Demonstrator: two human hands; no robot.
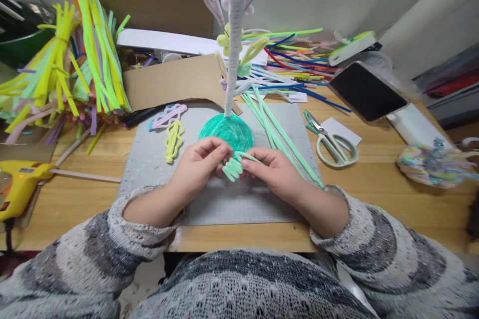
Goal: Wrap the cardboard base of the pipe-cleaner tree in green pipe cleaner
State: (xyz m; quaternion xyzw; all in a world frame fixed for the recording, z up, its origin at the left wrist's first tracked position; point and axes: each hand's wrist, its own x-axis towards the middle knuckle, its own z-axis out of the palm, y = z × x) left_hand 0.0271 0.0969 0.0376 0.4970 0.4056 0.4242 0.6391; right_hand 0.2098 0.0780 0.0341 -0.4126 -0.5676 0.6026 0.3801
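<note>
Between my two hands is a mint-green pipe cleaner (232,168), bent into a row of tight zigzag loops. My left hand (205,159) pinches its left side between thumb and fingers. My right hand (275,169) is closed on the other side, where a loose end of the stem sticks out over the fingers. Just beyond my hands lies a round teal coiled base (226,132), from which a white wrapped stem (235,45) rises with pastel loops on it. Several straight mint-green pipe cleaners (280,132) lie on the grey mat (149,159) to the right.
Yellow (173,142) and pink wavy pieces (170,115) lie left on the mat. Scissors (335,147) and a phone (368,90) are at right, a yellow glue gun (22,184) at left. Bundled pipe cleaners (101,55) stand back left; cardboard (168,82) lies behind.
</note>
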